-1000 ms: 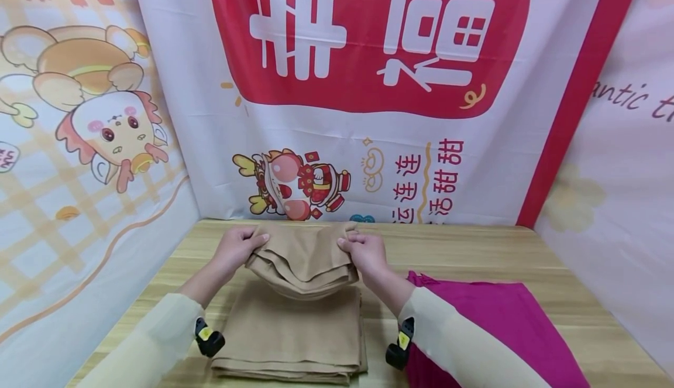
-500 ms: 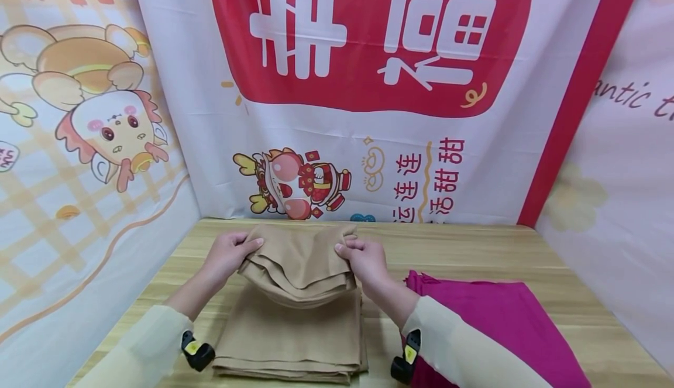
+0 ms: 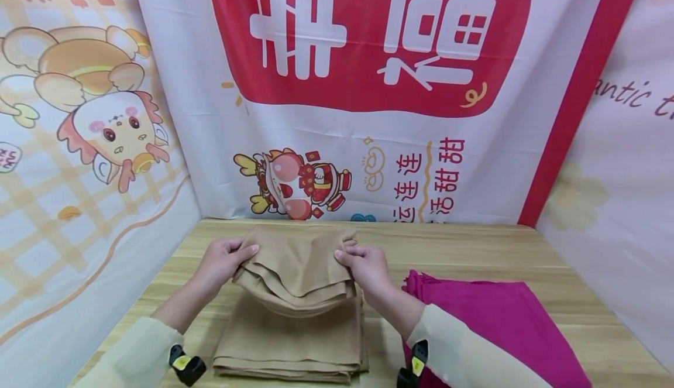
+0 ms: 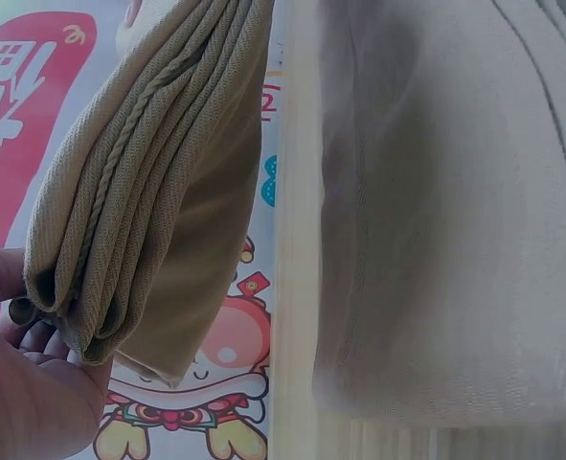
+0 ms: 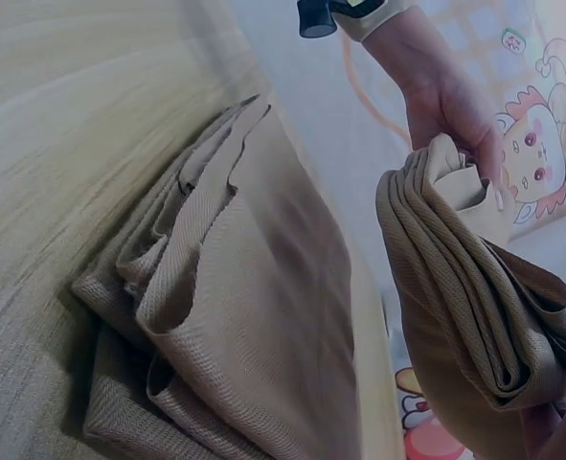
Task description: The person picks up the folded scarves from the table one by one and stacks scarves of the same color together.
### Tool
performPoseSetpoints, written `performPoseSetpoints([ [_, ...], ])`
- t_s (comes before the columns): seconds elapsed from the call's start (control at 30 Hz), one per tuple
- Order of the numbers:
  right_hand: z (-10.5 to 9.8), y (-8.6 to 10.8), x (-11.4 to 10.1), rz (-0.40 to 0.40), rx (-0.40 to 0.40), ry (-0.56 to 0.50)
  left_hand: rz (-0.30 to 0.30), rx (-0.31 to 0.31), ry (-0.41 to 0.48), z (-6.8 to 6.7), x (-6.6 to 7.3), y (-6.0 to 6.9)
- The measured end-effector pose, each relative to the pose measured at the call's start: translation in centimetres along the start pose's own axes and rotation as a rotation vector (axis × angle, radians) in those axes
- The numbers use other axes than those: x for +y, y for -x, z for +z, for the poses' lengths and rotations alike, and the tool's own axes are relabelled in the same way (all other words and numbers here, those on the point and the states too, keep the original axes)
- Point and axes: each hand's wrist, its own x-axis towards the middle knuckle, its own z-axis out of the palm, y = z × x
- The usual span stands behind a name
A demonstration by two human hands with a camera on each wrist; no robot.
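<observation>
A folded beige cloth (image 3: pixel 302 262) hangs between both hands, its layered edge sagging in the middle. My left hand (image 3: pixel 217 264) pinches its left end with the thumb on top, and my right hand (image 3: pixel 370 268) pinches the right end. Below it, another folded beige cloth (image 3: pixel 289 341) lies flat in a neat rectangle on the table. The left wrist view shows several stacked layers in the held cloth (image 4: pixel 148 182), with a gap between it and the lower cloth (image 4: pixel 445 211). In the right wrist view, loose folded edges show on the lower cloth (image 5: pixel 263 278).
A folded magenta cloth (image 3: pixel 495 323) lies on the right of the wooden table (image 3: pixel 447 250), partly under the right sleeve (image 3: pixel 468 350). Printed fabric hangings (image 3: pixel 337 124) stand at the back and both sides. Small black devices (image 3: pixel 186 366) sit on the wrists.
Both hands have come slightly down and nearer, carrying the beige cloth lower over the folded one. The left hand has also shifted left. The magenta cloth has stayed nearly still.
</observation>
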Motion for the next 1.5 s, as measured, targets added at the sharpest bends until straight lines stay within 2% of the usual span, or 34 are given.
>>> performPoseSetpoints([
  [0.13, -0.2, 0.4, 0.0, -0.011, -0.003, 0.005, -0.016, -0.001, 0.012, 0.0, 0.0, 0.4],
  [0.33, -0.5, 1.0, 0.1, 0.022, -0.024, -0.015, -0.013, 0.018, 0.003, -0.1, -0.1, 1.0],
  [0.53, -0.5, 1.9, 0.3, 0.001, -0.034, -0.028, -0.019, 0.022, 0.041, -0.3, -0.2, 2.0],
  [0.8, -0.6, 3.1, 0.3, 0.015, -0.056, -0.058, -0.023, 0.035, 0.04, -0.5, -0.3, 3.0],
  [1.13, -0.8, 3.8, 0.7, 0.019, -0.084, -0.075, -0.031, 0.0, 0.059, -0.7, -0.6, 3.8],
  [1.5, -0.9, 4.1, 1.0, 0.041, -0.094, -0.081, -0.065, -0.048, 0.077, -1.4, -1.2, 4.0],
])
